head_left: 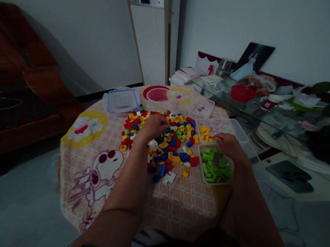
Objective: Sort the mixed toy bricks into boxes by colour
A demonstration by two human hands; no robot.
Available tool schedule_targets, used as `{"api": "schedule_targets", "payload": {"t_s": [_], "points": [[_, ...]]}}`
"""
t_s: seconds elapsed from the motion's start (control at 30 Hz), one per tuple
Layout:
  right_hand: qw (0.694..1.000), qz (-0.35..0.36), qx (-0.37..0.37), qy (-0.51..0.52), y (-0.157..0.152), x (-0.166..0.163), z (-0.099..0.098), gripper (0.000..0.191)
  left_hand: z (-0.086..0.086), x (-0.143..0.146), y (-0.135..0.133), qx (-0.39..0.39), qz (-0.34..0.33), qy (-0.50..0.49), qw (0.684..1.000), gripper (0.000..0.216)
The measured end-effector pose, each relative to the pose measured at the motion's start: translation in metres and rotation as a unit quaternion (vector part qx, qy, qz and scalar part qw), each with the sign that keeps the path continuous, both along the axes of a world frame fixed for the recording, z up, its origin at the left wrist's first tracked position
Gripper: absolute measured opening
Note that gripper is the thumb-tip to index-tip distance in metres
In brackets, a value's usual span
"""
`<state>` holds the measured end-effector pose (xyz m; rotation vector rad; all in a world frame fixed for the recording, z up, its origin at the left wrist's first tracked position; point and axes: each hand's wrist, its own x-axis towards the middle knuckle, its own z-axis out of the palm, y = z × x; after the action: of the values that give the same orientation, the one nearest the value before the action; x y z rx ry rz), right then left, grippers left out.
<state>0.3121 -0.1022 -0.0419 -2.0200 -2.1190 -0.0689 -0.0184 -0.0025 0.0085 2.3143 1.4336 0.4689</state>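
My left hand [155, 125] reaches over the middle of a wide heap of mixed toy building bricks [170, 143] in red, yellow, blue, green and white. Its fingers are curled together, and whatever they hold is hidden. On the right, my right hand [228, 145] is at a clear plastic box with yellow bricks [206, 133] inside. The fingers are pinched together beside those bricks; anything between them is too small to make out. Just below that hand stands a clear box [202, 173] of green bricks [216, 169].
A blue-rimmed clear container [123, 100], a pink-red bowl [158, 95] and a small clear tub [201, 108] stand at the back of the cloth-covered round table [175, 205]. A cluttered glass table [221, 94] with a red bowl [243, 93] adjoins at right.
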Motion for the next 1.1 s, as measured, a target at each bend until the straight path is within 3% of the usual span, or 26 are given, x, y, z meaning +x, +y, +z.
{"api": "schedule_targets", "payload": {"t_s": [0.17,0.37,0.67,0.9,1.1], "points": [[1.0,0.0,0.003,0.008,0.0,0.0,0.001,0.034,-0.005,0.002,0.001,-0.059,-0.01,0.099,0.993,0.026],[1.0,-0.004,-0.003,0.005,0.001,0.001,0.001,0.034,-0.014,0.02,0.0,-0.009,-0.021,0.13,0.991,0.019],[1.0,-0.011,-0.01,-0.004,0.001,0.0,0.001,0.034,-0.019,0.028,-0.001,-0.011,0.008,0.165,0.986,0.019],[1.0,0.001,-0.007,-0.002,0.002,0.002,0.0,0.034,-0.014,0.026,0.0,-0.009,-0.016,0.061,0.998,0.018],[1.0,-0.003,-0.005,0.004,0.002,0.002,0.0,0.034,-0.025,0.061,-0.008,-0.01,-0.032,-0.116,0.993,0.017]]}}
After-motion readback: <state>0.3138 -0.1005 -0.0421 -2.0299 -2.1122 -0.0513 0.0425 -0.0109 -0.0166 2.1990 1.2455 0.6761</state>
